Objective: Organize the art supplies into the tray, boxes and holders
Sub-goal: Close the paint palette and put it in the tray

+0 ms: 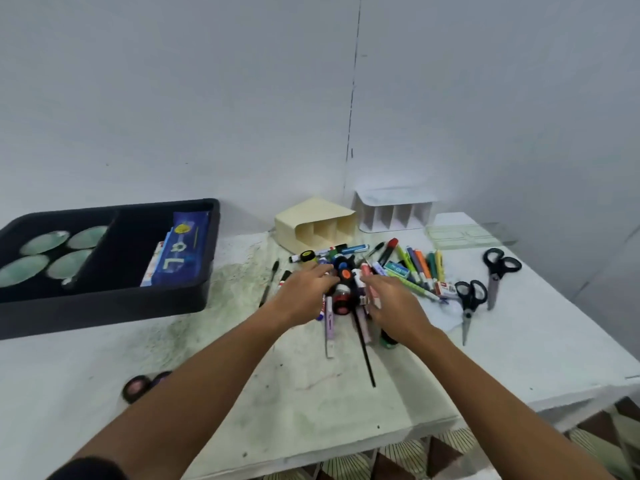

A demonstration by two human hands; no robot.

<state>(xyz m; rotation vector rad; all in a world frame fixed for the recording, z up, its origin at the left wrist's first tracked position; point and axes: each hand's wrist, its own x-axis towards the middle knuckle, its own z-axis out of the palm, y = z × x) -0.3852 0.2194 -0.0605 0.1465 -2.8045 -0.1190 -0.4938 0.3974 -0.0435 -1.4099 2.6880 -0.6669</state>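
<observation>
A pile of markers and small paint pots [344, 289] lies in the middle of the white table [311, 403]. My left hand [303, 296] rests on the pile's left side, fingers curved over the markers. My right hand [389, 301] lies on its right side with straight fingers against a pink marker. More markers and highlighters [419, 266] fan out to the right. A black tray [114, 306] at the left holds round green palettes [52, 254] and blue boxes [180, 252]. A cream holder [315, 221] and a white holder [394, 209] stand at the back.
Two pairs of black-handled scissors [467, 303] [498, 268] lie on the right part of the table. A clear plastic case [460, 235] sits at the back right. Two small round pots [136, 388] rest near the front left. A thin black brush [363, 344] points toward me.
</observation>
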